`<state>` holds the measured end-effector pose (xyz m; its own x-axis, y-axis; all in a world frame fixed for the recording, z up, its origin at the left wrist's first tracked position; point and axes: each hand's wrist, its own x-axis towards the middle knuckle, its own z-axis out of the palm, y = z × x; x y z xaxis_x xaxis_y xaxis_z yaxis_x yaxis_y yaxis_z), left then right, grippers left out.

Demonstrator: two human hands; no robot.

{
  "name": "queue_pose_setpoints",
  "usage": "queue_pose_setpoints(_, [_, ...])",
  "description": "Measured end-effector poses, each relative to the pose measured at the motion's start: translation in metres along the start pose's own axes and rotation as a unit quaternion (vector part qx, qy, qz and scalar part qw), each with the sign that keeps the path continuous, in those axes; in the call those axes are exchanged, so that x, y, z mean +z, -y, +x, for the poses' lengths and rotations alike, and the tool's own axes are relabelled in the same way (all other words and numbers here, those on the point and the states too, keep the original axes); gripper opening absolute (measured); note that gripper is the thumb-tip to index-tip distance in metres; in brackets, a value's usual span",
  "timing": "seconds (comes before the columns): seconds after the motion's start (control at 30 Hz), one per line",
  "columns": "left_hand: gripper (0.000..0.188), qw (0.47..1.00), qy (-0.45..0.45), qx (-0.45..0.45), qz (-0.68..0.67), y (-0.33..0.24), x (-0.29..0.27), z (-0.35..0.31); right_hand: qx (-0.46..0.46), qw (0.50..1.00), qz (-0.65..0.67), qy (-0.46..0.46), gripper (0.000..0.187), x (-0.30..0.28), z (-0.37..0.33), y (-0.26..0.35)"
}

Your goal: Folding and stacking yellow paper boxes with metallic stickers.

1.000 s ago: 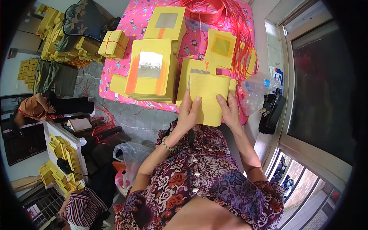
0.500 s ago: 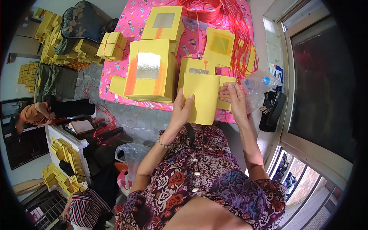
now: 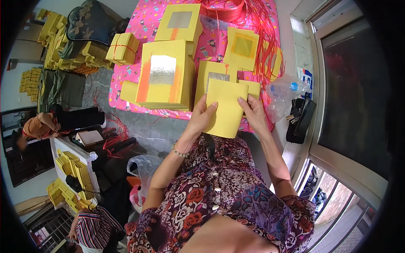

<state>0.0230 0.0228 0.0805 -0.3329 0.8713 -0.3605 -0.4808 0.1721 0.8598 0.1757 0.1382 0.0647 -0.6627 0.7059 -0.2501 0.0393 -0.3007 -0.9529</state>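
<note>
A sheet of plain yellow paper (image 3: 228,109) is held up in front of me, over the near edge of the table. My left hand (image 3: 203,117) pinches its left side, thumb on the near face. On the right side, my right hand (image 3: 254,111) grips it the same way. Behind it lie yellow papers with a silver square (image 3: 214,69), partly hidden by the sheet. To the left stands a tall stack of yellow paper (image 3: 165,71), its top sheet bearing a silver square and orange stripes. Farther back is a similar stack (image 3: 179,21).
The pink patterned tablecloth (image 3: 141,23) also carries a tied yellow bundle (image 3: 122,48), a sheet with a yellow square (image 3: 241,46) and red plastic strands (image 3: 263,25). A plastic bag (image 3: 284,90) hangs at the right edge. Two people, one in a striped top (image 3: 98,230), are at left.
My right hand, earlier apart with fingers loosely curled, has closed on the right side of the yellow sheet. The sheet has shifted slightly right and looks flatter.
</note>
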Motion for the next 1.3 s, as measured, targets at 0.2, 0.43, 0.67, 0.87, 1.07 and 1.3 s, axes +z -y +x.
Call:
queue_pose_setpoints(0.2, [0.037, 0.997, 0.024, -0.038, -0.055, 0.006, -0.006, 0.015, 0.072, 0.993, -0.082, 0.039, 0.032, -0.006, 0.002, -0.005])
queue_pose_setpoints(0.43, [0.032, 0.987, 0.027, -0.111, -0.113, 0.013, -0.014, 0.024, 0.13, 0.989, -0.03, 0.061, 0.033, -0.006, -0.006, 0.009])
queue_pose_setpoints(0.67, [0.033, 0.989, 0.019, -0.11, -0.096, 0.021, -0.015, 0.025, 0.131, 0.984, -0.087, 0.085, 0.033, -0.014, -0.006, -0.012])
queue_pose_setpoints(0.87, [0.04, 0.997, 0.026, -0.045, -0.059, 0.021, -0.015, 0.024, 0.188, 0.972, -0.054, 0.133, 0.034, -0.011, -0.017, -0.008])
queue_pose_setpoints(1.07, [0.035, 0.999, -0.021, 0.006, -0.042, 0.026, -0.017, 0.025, 0.181, 0.968, -0.103, 0.14, 0.032, -0.008, -0.022, -0.01])
queue_pose_setpoints(1.3, [0.034, 0.996, -0.059, 0.069, 0.005, 0.023, -0.009, 0.018, 0.182, 0.971, -0.079, 0.137, 0.029, -0.014, -0.02, -0.02])
